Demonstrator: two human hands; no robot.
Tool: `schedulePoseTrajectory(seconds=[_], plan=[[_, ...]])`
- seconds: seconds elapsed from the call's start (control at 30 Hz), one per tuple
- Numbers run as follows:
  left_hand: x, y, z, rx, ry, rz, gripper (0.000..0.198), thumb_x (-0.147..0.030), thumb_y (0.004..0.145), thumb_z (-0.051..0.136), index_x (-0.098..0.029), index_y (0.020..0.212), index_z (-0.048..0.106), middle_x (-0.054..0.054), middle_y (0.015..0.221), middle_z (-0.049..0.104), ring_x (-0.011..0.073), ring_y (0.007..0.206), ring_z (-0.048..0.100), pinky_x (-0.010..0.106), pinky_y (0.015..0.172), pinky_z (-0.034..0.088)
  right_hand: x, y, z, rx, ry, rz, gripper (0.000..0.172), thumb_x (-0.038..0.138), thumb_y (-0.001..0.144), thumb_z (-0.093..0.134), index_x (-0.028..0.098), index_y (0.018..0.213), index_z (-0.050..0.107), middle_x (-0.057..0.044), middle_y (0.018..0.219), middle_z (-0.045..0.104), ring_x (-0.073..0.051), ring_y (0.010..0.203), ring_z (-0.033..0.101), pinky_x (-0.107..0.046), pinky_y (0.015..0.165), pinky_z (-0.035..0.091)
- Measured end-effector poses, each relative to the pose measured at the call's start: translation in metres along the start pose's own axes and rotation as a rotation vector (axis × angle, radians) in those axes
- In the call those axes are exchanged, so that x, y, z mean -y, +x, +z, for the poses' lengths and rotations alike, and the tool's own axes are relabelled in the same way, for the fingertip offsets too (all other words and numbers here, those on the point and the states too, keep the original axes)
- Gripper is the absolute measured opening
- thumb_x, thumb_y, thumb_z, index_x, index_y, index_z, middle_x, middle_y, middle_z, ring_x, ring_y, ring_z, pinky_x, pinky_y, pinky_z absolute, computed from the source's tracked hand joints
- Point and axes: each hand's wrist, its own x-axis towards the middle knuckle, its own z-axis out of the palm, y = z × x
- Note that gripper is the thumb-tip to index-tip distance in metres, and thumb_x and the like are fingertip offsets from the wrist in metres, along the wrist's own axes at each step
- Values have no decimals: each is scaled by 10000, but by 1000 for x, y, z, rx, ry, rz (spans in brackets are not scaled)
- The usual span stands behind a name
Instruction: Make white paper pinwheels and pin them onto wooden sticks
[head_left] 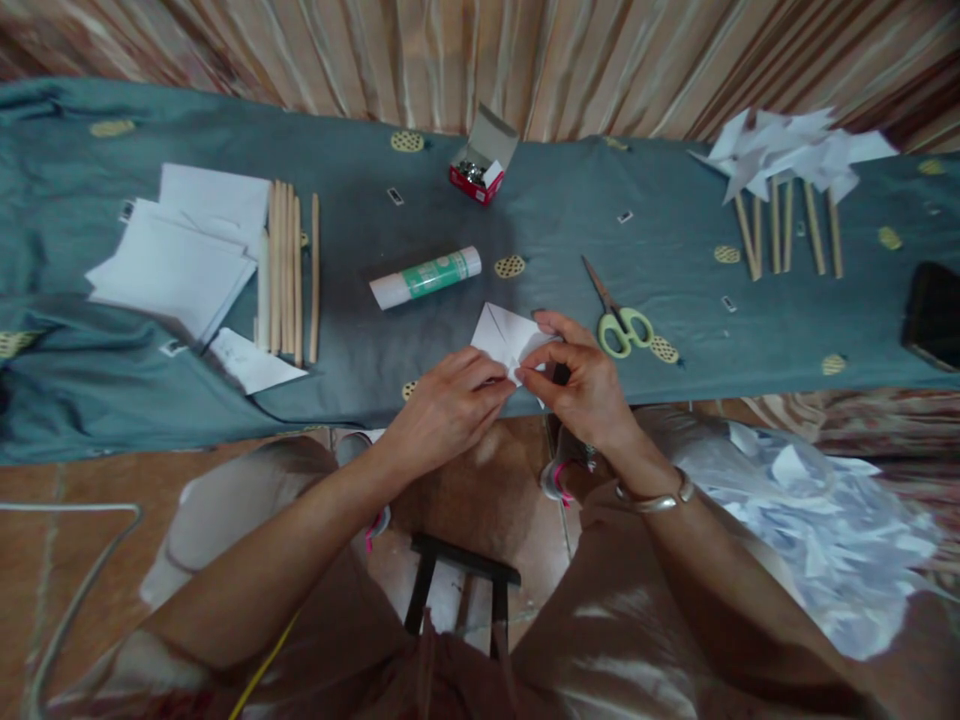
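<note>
A small folded white paper piece [504, 334] is held at the near edge of a table covered with a teal cloth [360, 330]. My left hand [450, 405] pinches its lower corner from the left. My right hand [581, 380] pinches the same spot from the right, fingers curled over the paper. A glue stick [425, 277] lies on its side just beyond the paper. Green-handled scissors [619, 318] lie to the right of my right hand.
A stack of white paper sheets [184, 250] and several wooden sticks [289, 270] lie at the left. A small open red box [482, 158] stands at the back. Finished paper shapes on sticks [787, 190] lie at the right, a dark phone [932, 315] at the far right. Paper scraps [817, 530] pile beside my right leg.
</note>
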Motion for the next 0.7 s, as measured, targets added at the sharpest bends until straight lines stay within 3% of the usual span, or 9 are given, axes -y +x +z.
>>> schedulePoseTrajectory(seconds=[0.7], plan=[[1,0,0,-4,-9,14,165,-159,943,506,-130,958,668,76,941,675,186,891,589,322,796,526,2,-1,0,-6,-4,-1,29,197,742,680,216,763,682,-86,1340,573,-281,1243,547,-492,1039,431]])
